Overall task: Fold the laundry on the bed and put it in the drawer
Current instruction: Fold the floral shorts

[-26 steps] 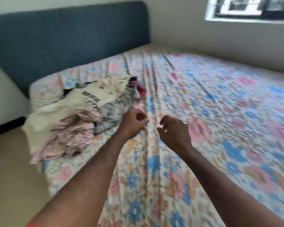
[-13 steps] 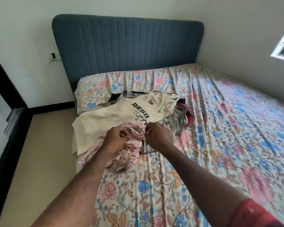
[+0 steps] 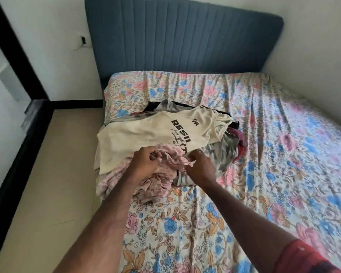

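Both hands, left hand [image 3: 146, 164] and right hand [image 3: 200, 167], now grip one pink garment [image 3: 165, 174].

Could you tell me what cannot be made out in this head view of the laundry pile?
- Drawer: outside the frame.
- Clothes under the cream T-shirt: covered, only edges show.
- T-shirt's lettering: lower part hidden behind the pink floral garment.
- Fingertips of left hand and right hand: buried in that garment.
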